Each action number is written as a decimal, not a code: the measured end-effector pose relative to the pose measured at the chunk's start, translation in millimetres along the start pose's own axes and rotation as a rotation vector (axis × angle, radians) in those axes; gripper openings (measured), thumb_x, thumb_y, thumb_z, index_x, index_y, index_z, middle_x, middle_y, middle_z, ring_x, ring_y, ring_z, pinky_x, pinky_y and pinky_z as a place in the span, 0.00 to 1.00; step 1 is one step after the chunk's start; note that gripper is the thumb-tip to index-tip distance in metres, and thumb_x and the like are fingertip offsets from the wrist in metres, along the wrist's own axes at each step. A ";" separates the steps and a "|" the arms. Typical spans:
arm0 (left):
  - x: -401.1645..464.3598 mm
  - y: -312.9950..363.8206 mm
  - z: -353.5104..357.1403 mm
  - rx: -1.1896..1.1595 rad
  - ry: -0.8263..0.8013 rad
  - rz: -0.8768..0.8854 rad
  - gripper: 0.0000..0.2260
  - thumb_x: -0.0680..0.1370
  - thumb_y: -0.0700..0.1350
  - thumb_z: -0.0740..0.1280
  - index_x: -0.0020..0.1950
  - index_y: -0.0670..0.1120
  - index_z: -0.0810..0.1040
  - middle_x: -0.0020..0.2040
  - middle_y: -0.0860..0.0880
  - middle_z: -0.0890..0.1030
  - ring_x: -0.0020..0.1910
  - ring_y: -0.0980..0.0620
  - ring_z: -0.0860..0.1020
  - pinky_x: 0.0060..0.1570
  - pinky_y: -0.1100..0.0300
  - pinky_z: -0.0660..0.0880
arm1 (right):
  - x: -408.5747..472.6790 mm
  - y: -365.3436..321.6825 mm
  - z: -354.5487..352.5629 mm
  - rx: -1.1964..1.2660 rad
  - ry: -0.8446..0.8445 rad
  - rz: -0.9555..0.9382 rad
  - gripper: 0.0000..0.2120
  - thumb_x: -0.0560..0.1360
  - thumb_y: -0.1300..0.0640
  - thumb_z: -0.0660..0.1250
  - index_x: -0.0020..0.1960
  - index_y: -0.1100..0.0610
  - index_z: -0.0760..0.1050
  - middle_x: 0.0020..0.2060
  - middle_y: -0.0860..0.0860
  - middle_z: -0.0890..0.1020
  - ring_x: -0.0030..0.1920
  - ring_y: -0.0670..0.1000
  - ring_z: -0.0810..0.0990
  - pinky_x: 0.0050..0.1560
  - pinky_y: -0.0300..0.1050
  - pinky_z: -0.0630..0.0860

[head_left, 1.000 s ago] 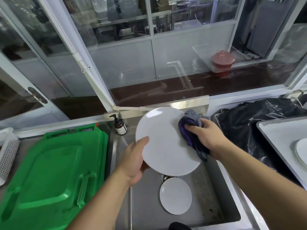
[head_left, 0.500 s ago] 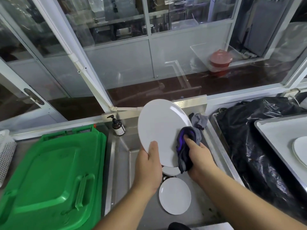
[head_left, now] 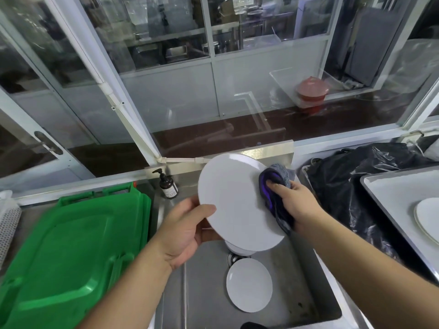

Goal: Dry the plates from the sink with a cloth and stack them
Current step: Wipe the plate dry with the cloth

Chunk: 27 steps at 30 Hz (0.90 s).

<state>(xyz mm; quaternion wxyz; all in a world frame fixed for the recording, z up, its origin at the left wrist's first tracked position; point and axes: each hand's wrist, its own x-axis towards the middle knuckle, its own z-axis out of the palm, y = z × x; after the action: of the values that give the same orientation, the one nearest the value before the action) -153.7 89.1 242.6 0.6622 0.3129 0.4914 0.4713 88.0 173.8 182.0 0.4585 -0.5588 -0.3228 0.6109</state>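
Surface: steel sink (head_left: 297,293), plate (head_left: 249,284) inside; green lids (head_left: 71,245) beside.
Room: glass partitions (head_left: 166,79).
Label: soap bottle (head_left: 167,186), unreadable.
Grips: left hand (head_left: 187,231) holds big plate (head_left: 235,203); right hand (head_left: 294,203) clutches cloth (head_left: 275,184).

Cloth (head_left: 275,186) has slid up the plate's (head_left: 235,203) right rim

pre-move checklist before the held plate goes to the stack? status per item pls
1. Left hand grips the held plate at its lower left edge: ok.
2. Right hand presses the cloth on the plate's right rim: ok.
3. Plate fully dry: cannot tell.
4. Stack spot, the tray on the right with a plate on it: ok, bare room left.
5. Sink emptied: not ok, a small plate lies flat, another partly hidden beneath the held one.
6. Path right over the black bag: cannot tell.
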 end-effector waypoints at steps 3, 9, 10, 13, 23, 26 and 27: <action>-1.2 -9.9 7.6 -0.032 0.045 0.042 0.17 0.73 0.37 0.75 0.61 0.41 0.82 0.57 0.37 0.86 0.49 0.43 0.87 0.38 0.51 0.84 | -1.0 13.7 5.9 0.077 0.083 0.068 0.07 0.78 0.55 0.75 0.53 0.57 0.84 0.43 0.57 0.89 0.43 0.61 0.88 0.50 0.59 0.86; 1.7 -50.3 35.1 -0.130 0.152 0.157 0.19 0.72 0.37 0.69 0.63 0.44 0.79 0.59 0.41 0.86 0.53 0.43 0.86 0.45 0.50 0.84 | -16.1 49.0 30.3 0.283 0.228 0.195 0.07 0.77 0.51 0.75 0.52 0.52 0.82 0.43 0.53 0.90 0.47 0.61 0.88 0.52 0.59 0.85; 1.3 -56.6 37.8 -0.133 0.151 0.174 0.20 0.72 0.36 0.69 0.63 0.47 0.79 0.60 0.42 0.86 0.55 0.43 0.86 0.46 0.50 0.84 | -18.8 53.3 33.4 0.312 0.225 0.209 0.09 0.77 0.50 0.75 0.55 0.52 0.82 0.46 0.55 0.89 0.49 0.62 0.88 0.55 0.61 0.84; -2.4 -63.1 38.1 -0.084 0.130 0.180 0.20 0.72 0.35 0.69 0.59 0.54 0.82 0.60 0.46 0.86 0.57 0.43 0.86 0.47 0.50 0.84 | -21.0 57.3 30.6 0.321 0.186 0.198 0.10 0.79 0.52 0.73 0.58 0.54 0.82 0.47 0.56 0.90 0.48 0.62 0.89 0.57 0.64 0.84; -5.2 -4.5 3.6 -0.117 -0.031 -0.006 0.13 0.72 0.40 0.68 0.53 0.45 0.88 0.56 0.35 0.85 0.49 0.38 0.86 0.42 0.43 0.85 | -5.6 -1.3 0.7 0.029 -0.049 0.026 0.07 0.79 0.57 0.75 0.54 0.60 0.84 0.45 0.61 0.89 0.40 0.59 0.87 0.48 0.59 0.86; -8.4 -5.8 8.9 -0.161 -0.059 0.010 0.13 0.72 0.38 0.69 0.54 0.44 0.88 0.58 0.35 0.85 0.51 0.38 0.86 0.41 0.44 0.85 | -4.9 -3.8 4.8 0.043 0.003 0.005 0.08 0.78 0.56 0.76 0.53 0.59 0.85 0.43 0.59 0.89 0.39 0.57 0.87 0.47 0.56 0.86; -8.6 -9.0 11.5 -0.178 -0.057 0.027 0.14 0.72 0.37 0.69 0.56 0.44 0.87 0.59 0.35 0.85 0.52 0.38 0.86 0.41 0.45 0.85 | -5.3 -1.4 6.5 0.063 0.037 0.009 0.08 0.78 0.55 0.76 0.54 0.58 0.85 0.43 0.58 0.89 0.39 0.57 0.88 0.47 0.55 0.86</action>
<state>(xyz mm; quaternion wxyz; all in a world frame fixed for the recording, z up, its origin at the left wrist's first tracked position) -140.6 78.4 241.5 0.6947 0.2726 0.4243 0.5129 81.7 170.3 186.4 0.4788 -0.5568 -0.2925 0.6125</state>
